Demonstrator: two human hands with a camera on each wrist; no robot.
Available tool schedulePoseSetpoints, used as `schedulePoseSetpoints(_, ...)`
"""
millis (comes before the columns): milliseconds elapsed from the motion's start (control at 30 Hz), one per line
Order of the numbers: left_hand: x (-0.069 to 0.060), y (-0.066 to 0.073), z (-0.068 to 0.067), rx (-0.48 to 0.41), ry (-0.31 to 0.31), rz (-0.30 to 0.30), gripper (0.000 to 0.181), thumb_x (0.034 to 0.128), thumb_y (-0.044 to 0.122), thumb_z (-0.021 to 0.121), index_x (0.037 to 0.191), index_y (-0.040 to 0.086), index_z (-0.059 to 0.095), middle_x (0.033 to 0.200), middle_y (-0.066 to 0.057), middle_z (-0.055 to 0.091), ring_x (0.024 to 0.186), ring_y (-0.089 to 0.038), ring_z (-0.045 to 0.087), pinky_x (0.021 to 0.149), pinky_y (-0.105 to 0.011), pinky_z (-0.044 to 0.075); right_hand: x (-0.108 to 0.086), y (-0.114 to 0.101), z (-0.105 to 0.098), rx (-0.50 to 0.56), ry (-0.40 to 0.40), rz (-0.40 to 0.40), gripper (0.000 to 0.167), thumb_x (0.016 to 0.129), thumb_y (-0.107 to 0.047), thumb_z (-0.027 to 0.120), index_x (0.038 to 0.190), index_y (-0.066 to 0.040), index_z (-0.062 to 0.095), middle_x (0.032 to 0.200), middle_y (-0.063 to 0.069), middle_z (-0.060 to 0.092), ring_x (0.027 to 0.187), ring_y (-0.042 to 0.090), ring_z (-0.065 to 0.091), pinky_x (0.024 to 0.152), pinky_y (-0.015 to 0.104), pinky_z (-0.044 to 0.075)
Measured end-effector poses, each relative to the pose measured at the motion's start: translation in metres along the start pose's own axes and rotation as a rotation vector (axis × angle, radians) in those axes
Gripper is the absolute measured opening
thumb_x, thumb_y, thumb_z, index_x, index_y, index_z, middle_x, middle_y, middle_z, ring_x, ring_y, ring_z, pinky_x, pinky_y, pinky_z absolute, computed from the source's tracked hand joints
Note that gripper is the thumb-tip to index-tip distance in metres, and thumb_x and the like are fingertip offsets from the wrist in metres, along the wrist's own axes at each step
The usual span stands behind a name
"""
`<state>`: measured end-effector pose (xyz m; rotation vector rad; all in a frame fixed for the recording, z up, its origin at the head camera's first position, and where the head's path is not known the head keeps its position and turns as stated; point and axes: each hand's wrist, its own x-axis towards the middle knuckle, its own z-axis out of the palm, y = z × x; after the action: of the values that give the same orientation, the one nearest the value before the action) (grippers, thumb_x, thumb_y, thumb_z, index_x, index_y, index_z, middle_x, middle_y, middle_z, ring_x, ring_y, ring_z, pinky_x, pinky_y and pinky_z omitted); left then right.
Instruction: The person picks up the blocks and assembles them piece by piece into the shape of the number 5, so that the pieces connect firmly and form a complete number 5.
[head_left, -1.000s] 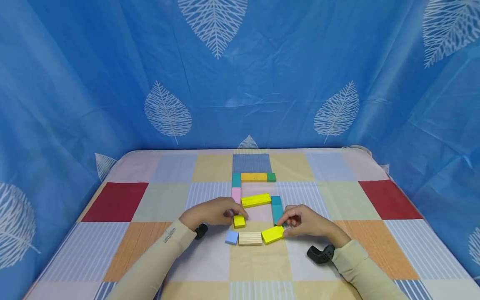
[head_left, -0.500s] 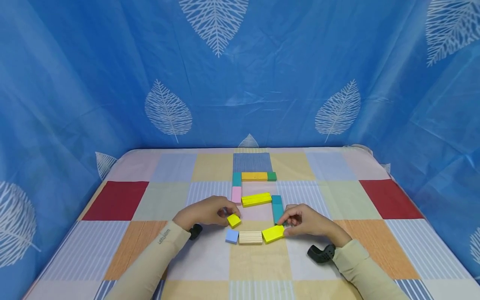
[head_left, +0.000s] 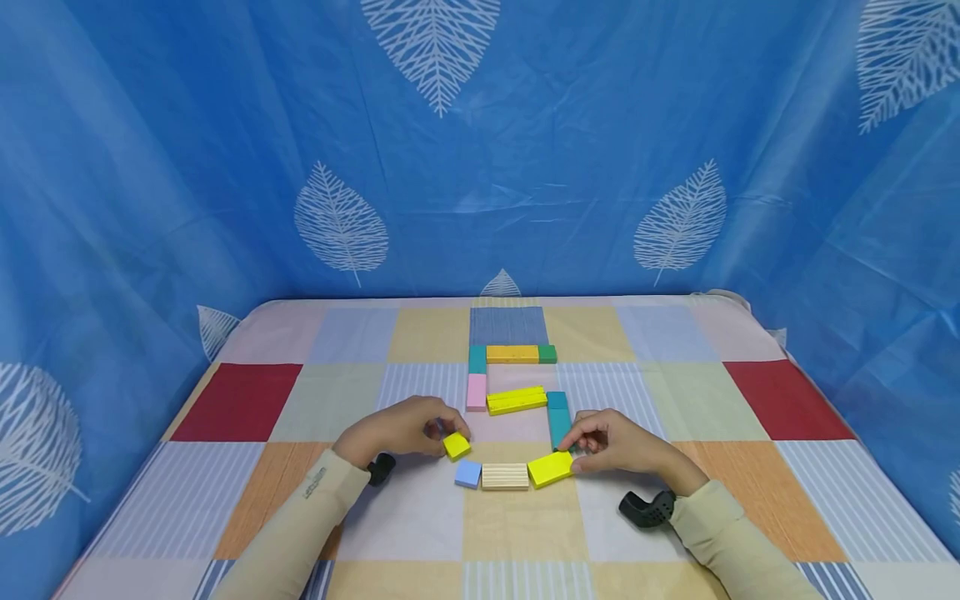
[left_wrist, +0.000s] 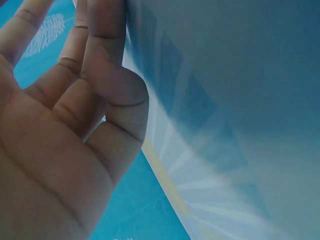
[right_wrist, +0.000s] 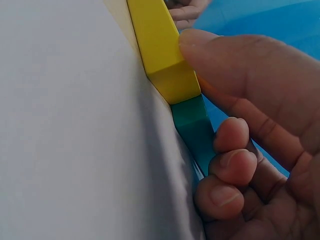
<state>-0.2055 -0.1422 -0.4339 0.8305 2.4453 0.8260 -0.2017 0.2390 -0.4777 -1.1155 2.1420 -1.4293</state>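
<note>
My left hand (head_left: 412, 427) pinches a small yellow block (head_left: 457, 446) above and left of a light blue block (head_left: 468, 474). The left wrist view shows that hand's curled thumb (left_wrist: 120, 85), but not the block. With thumb and forefinger my right hand (head_left: 618, 446) holds the near end of a larger yellow block (head_left: 550, 469), which lies slanted beside a ribbed wooden block (head_left: 505, 477). In the right wrist view the thumb presses the edge of this yellow block (right_wrist: 162, 50), and a teal block (right_wrist: 195, 127) touches its end near the curled fingers.
Farther back, a teal block (head_left: 477, 359), a pink block (head_left: 476, 392), an orange block (head_left: 512, 354) and a green block (head_left: 547, 354) form a corner. Narrow yellow blocks (head_left: 517, 401) lie beside teal blocks (head_left: 558, 419). A blue curtain (head_left: 525, 225) hangs behind the patchwork cloth (head_left: 405, 525).
My left hand has moved left with the small yellow block, which has turned and come away toward the light blue block. The right hand stays at the larger yellow block.
</note>
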Motion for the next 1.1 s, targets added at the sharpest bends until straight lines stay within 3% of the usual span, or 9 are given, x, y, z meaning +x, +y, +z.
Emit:
schedulePoseSetpoints(233, -0.006, 0.002, 0.001, -0.007, 0.006, -0.027, 0.037, 0.0900, -0.008, 0.081, 0.113, 0.021, 0.083, 0.102, 0.007, 0.068, 0.090, -0.018, 0.057, 0.080, -0.031, 0.053, 0.001, 0.000, 0.001, 0.008, -0.001, -0.009, 0.018, 0.093, 0.003, 0.081, 0.110, 0.006, 0.078, 0.086, 0.019, 0.058, 0.070, 0.022, 0.047, 0.066, 0.024, 0.044)
schedulePoseSetpoints(533, -0.010, 0.003, 0.000, -0.030, -0.003, 0.010, 0.037, 0.0888, -0.010, 0.081, 0.114, 0.018, 0.083, 0.102, 0.007, 0.070, 0.087, -0.016, 0.057, 0.079, -0.027, 0.052, 0.001, 0.000, 0.001, 0.016, -0.002, -0.004, 0.018, 0.093, 0.002, 0.081, 0.111, 0.006, 0.078, 0.087, 0.020, 0.058, 0.071, 0.022, 0.047, 0.066, 0.023, 0.043)
schedulePoseSetpoints(867, -0.010, 0.005, 0.002, -0.030, 0.002, -0.002, 0.037, 0.0893, -0.009, 0.081, 0.114, 0.018, 0.082, 0.102, 0.006, 0.069, 0.089, -0.017, 0.057, 0.079, -0.028, 0.053, 0.001, 0.000, 0.002, 0.013, -0.005, -0.020, 0.018, 0.093, 0.003, 0.080, 0.111, 0.006, 0.078, 0.086, 0.019, 0.058, 0.070, 0.022, 0.047, 0.065, 0.024, 0.044)
schedulePoseSetpoints(1100, -0.014, 0.001, 0.002, -0.060, -0.008, 0.000, 0.050, 0.0862, -0.013, 0.080, 0.127, 0.014, 0.079, 0.108, 0.002, 0.066, 0.086, -0.016, 0.056, 0.075, -0.028, 0.052, 0.000, -0.001, 0.004, 0.053, -0.010, -0.014, 0.019, 0.095, 0.003, 0.078, 0.113, 0.008, 0.077, 0.086, 0.021, 0.057, 0.070, 0.022, 0.046, 0.065, 0.025, 0.042)
